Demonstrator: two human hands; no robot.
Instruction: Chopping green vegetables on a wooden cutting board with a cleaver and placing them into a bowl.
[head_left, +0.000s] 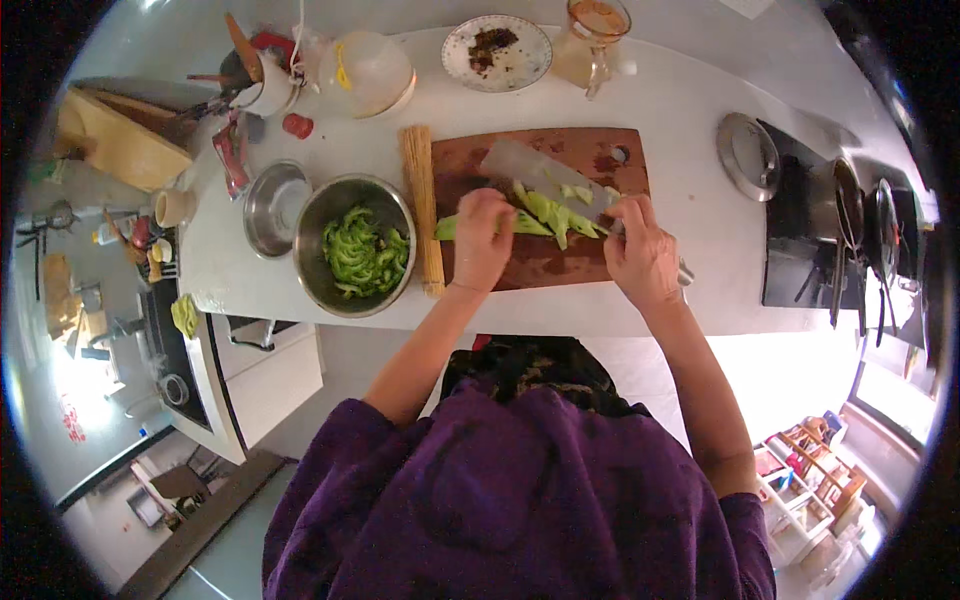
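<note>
On a brown wooden cutting board (525, 262) lies a long green vegetable (531, 224), with my left hand (484, 232) over it; whether the fingers grip it is hard to see. My right hand (643, 247) is at the handle end of a broad-bladed cleaver (517, 161), fingers closed about it. The blade lies slanted across the board, with cut green slices (551, 210) on and beside it. Left of the board, a bundle of thin sticks (421, 195) lies lengthwise. Beside it, a steel bowl (301, 262) holds sliced green vegetable (364, 255).
A smaller steel bowl (276, 210) stands left. Behind are a plate (457, 56) with dark bits, a glass pitcher (592, 60) and a round container (371, 71). At right, a round metal lid (748, 157) lies beside a black cooktop (795, 225) with pans.
</note>
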